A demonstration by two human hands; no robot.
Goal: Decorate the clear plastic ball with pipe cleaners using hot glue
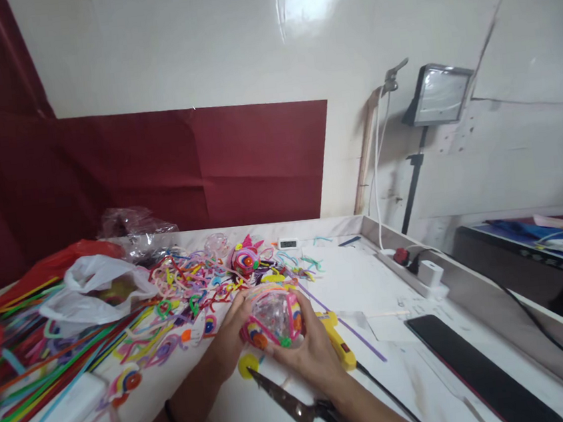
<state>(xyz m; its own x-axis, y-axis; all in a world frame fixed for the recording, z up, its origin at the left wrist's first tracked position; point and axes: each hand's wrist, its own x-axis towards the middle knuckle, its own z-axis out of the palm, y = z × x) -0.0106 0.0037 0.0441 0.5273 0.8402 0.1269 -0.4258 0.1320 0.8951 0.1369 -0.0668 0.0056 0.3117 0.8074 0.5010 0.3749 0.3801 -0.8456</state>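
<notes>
A clear plastic ball [272,313] trimmed with pink, orange and multicoloured pipe cleaners is held between both my hands above the white table. My left hand [231,334] wraps its left side, and my right hand [313,342] grips its right side, thumb near a green tuft at the bottom. Below the hands lie scissors [297,407] with dark handles, their tip touching a yellow disc [249,366]. Partly behind my right hand rests a yellow glue gun [339,342]. Beyond the ball sits a similar fish-like ball [244,258] covered in pipe cleaners.
Loose pipe-cleaner pieces [188,281] heap across the back left, beside a white plastic bag [101,287] and long pipe cleaners [76,367]. A black phone-like slab [479,368] lies at the right. A small digital display [288,244], power strip [427,283] and cable [513,307] line the edges.
</notes>
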